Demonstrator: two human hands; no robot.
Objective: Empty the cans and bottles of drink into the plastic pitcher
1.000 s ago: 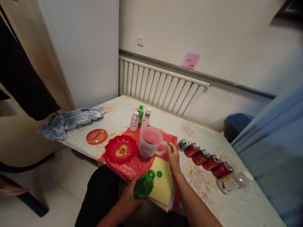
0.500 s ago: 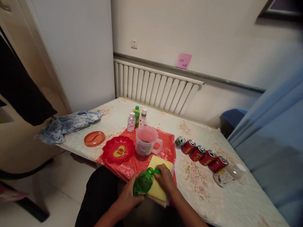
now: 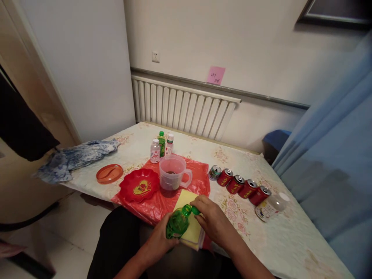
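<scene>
My left hand (image 3: pixel 159 242) is wrapped round a green plastic bottle (image 3: pixel 178 224), which leans to the right with its mouth uncovered. Pinched in the fingers of my right hand (image 3: pixel 209 215) is a green bottle cap (image 3: pixel 195 210), just beside the bottle's neck. Under both hands lies a folded yellow cloth (image 3: pixel 192 230) at the table's front edge. Beyond it stands a clear plastic measuring jug (image 3: pixel 171 176) with dark liquid inside, its handle to the right. A red scalloped plate (image 3: pixel 128 186) with a yellow heart print sits left of the jug.
Red plastic sheeting (image 3: pixel 200 174) lies beneath the jug and plate. Several cans (image 3: pixel 247 189) line the right side, ending at a clear bottle (image 3: pixel 271 207). Three small bottles (image 3: pixel 155 151) stand behind the jug. An orange lid (image 3: pixel 109 174) and a blue patterned cloth (image 3: pixel 78 157) are at left.
The view has shifted, so the table's things appear slightly further left. My right hand has turned over the cap, still near the bottle's mouth. The left hand keeps its hold.
</scene>
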